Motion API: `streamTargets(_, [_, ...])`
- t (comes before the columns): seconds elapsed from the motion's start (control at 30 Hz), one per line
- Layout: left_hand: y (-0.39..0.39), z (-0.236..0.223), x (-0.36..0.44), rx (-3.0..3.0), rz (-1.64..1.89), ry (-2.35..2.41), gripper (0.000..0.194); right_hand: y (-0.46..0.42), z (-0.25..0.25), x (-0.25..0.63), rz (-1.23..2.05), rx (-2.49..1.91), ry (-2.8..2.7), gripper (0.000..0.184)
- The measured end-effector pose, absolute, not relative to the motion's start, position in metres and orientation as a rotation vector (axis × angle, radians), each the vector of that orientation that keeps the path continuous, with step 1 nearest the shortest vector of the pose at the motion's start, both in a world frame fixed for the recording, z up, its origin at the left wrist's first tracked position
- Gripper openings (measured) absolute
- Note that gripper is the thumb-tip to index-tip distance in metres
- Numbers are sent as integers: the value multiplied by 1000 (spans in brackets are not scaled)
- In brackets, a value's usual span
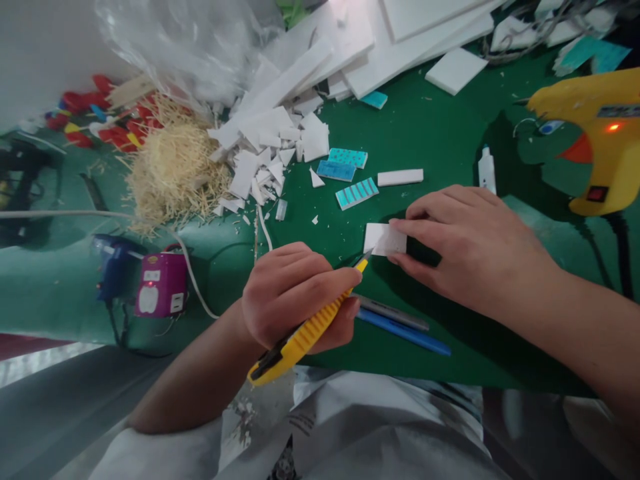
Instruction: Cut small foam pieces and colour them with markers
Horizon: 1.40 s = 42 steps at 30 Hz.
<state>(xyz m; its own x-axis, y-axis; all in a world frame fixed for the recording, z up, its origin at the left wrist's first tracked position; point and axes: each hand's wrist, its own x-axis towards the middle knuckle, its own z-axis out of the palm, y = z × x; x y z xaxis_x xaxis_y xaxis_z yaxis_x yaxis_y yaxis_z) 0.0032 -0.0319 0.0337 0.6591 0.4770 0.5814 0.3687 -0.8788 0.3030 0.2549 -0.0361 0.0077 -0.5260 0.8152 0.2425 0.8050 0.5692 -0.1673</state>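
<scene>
My left hand (285,293) is closed around a yellow snap-off utility knife (313,325). Its blade tip meets the lower edge of a small white foam board piece (376,237) lying on the green table. With thumb and fingertips, my right hand (475,247) grips the right end of that piece, partly covering it. Just beyond lie a white foam strip (400,177), a blue-striped piece (357,193), a plain blue piece (336,171) and a dotted blue piece (348,157). A grey pen (393,312) and a blue pen (407,331) rest nearer my body.
Foam scraps (270,150) and a heap of thin wooden sticks (175,163) lie at the left, larger foam boards (400,50) at the back. A yellow glue gun (595,133) stands right, near a white tube (487,170). A purple power box (161,285) with cables sits left.
</scene>
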Motion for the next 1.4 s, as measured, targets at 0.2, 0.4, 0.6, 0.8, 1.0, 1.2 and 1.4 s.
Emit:
streamTargets(0.2, [-36,35,0,2716,1002,679,15,-36,8,254,23,-1303,-2519,27])
streamTargets(0.4, [-34,39,-4,2716,1079,661,12,-36,7,253,-57,-1270,-2489,27])
streamTargets(0.6, [-25,34,-6,2718,1212,637,13,-35,6,257,-61,-1210,-2508,27])
streamTargets(0.8, [-22,28,-3,2709,1200,658,15,-37,8,258,-32,-1211,-2523,33])
streamTargets(1.0, [-25,29,-3,2714,1107,671,20,-39,13,257,-16,-1207,-2542,46])
streamTargets(1.2, [-25,29,-2,2741,1095,679,22,-37,11,257,-19,-1146,-2547,39])
streamTargets(1.4, [-27,29,0,2707,1164,745,18,-35,8,255,105,-1109,-2469,51])
